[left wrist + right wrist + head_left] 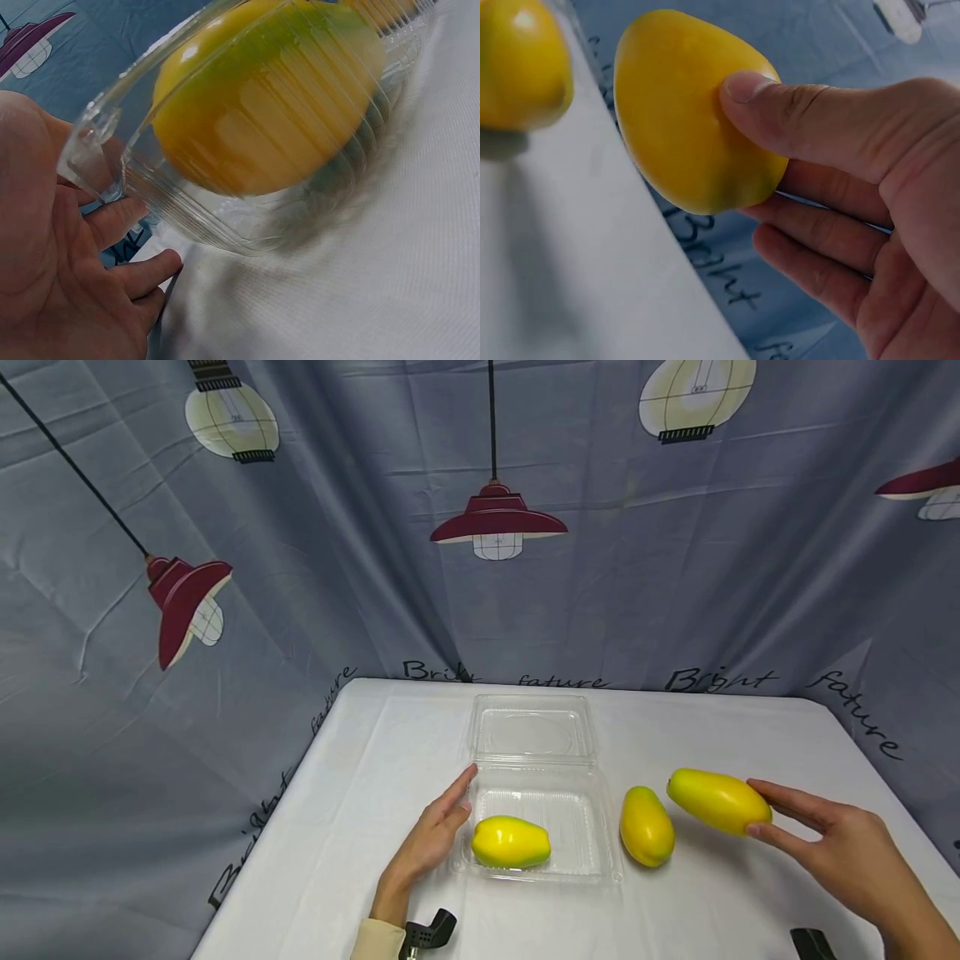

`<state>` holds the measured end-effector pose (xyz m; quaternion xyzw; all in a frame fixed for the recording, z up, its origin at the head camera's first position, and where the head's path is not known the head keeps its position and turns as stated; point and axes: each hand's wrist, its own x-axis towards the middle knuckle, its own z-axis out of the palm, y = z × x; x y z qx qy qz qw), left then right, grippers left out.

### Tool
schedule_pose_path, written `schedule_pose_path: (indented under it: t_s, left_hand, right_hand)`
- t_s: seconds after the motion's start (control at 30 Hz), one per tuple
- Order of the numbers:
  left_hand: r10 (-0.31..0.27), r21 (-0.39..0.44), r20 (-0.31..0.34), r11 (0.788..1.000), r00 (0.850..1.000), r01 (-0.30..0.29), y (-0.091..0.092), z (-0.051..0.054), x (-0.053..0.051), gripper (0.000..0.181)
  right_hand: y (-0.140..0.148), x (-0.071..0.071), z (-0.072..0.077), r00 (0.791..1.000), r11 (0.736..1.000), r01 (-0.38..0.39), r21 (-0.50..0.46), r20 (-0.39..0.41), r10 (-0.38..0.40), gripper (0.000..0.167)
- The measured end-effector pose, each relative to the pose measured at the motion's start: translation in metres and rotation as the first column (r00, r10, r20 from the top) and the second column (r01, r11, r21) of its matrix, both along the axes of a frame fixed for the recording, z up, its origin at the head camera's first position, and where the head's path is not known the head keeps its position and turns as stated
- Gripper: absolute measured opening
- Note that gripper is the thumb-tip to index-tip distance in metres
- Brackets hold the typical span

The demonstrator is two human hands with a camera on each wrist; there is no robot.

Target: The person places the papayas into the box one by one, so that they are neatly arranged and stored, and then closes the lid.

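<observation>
My right hand [843,843] pinches one end of a yellow papaya [720,802] between thumb and fingers, holding it above the white table. In the right wrist view the thumb [761,101] presses on the papaya's side. A second yellow papaya [647,827] lies on the table between the held one and a clear plastic clamshell box [585,868]. Inside the box, at its front left, rests a third papaya [511,842] with a greenish end. At the box's left side my left hand [431,839] stands with fairly straight fingers, touching or very near the wall.
The box's clear lid [534,732] lies folded back, away from me. White cloth covers the table [390,752]. A grey curtain [360,568] printed with lamps and lettering hangs behind the table and along its left and right sides.
</observation>
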<state>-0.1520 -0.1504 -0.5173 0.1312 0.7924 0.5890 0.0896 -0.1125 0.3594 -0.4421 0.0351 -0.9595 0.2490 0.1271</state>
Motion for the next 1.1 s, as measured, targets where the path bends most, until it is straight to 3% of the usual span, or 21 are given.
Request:
schedule_pose_path:
  t_s: [0.2,0.53,0.93,1.1]
  left_hand:
    - [-0.006,0.005,0.007,1.0,1.0,0.005,-0.001,0.001,0.0,0.059]
    - [-0.006,0.006,-0.001,1.0,1.0,0.006,-0.001,0.0,-0.002,0.059]
    - [0.005,-0.003,-0.01,1.0,1.0,-0.005,-0.001,0.0,0.0,0.059]
    - [0.0,0.0,-0.007,1.0,1.0,0.0,-0.001,0.0,0.001,0.059]
  right_hand:
    - [-0.019,0.003,0.016,1.0,1.0,-0.028,-0.003,0.001,0.028,0.065]
    - [-0.047,-0.003,0.031,0.986,0.985,-0.155,-0.072,-0.074,0.15,0.059]
    - [-0.106,-0.023,0.044,0.96,0.953,-0.28,-0.111,-0.004,0.282,0.057]
    - [-0.126,-0.03,0.038,0.941,0.93,-0.328,-0.164,0.027,0.337,0.056]
